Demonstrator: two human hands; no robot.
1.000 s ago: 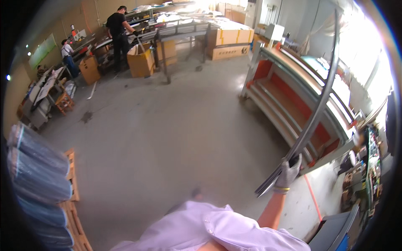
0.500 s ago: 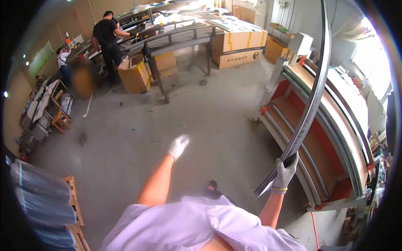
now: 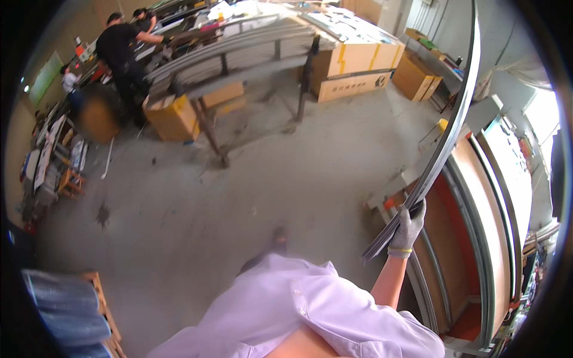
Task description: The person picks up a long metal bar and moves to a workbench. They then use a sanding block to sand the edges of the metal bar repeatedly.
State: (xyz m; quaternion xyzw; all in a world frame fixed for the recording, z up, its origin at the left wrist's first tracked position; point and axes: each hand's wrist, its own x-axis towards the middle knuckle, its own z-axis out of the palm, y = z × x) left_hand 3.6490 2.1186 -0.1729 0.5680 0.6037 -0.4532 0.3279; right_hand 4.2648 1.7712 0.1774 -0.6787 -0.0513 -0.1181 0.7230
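Observation:
My right hand [image 3: 407,230], in a grey-white work glove with a yellow cuff edge, is closed around a bundle of long, thin metal profiles [image 3: 443,160]. They rise steeply past the top of the view, and their lower ends stick out just left of the glove. How many profiles the bundle holds I cannot tell. My left hand is out of view; only my lilac shirt shows on that side. One of my feet [image 3: 279,235] is on the grey floor, blurred, ahead of my body.
A dark metal rack [image 3: 224,62] with long profiles stands ahead, with cardboard boxes [image 3: 352,74] beside it. At right is a large bench with orange inner panels [image 3: 439,197]. Wrapped rolls [image 3: 65,292] on a pallet are lower left. A person in black [image 3: 119,53] works far left.
I have moved forward: the rack and boxes appear nearer, and the right-hand bench has slid down the view. My left hand has left the view. My right hand still grips the profiles.

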